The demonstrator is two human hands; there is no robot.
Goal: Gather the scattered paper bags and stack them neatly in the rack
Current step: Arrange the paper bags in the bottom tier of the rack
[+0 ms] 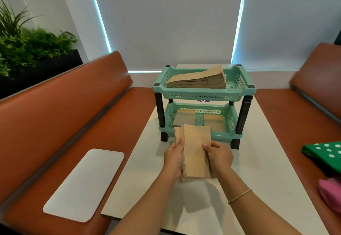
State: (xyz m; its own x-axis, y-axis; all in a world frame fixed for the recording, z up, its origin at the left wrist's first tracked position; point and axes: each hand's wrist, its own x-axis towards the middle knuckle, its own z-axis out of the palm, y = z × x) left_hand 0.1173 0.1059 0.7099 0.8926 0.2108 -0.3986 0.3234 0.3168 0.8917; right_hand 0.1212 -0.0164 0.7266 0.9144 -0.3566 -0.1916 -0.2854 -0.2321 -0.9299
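A bundle of flat brown paper bags is held lengthwise above the white table, just in front of the teal two-tier rack. My left hand grips the bundle's left edge and my right hand grips its right edge. A few bags at the left fan out unevenly. The rack's top tray holds a thick pile of brown bags. Two smaller piles of bags lie side by side in the bottom tray.
Orange bench seats run along both sides of the table. A white tray lies on the left bench. A green dotted bag and a pink item sit on the right bench. Plants stand at far left.
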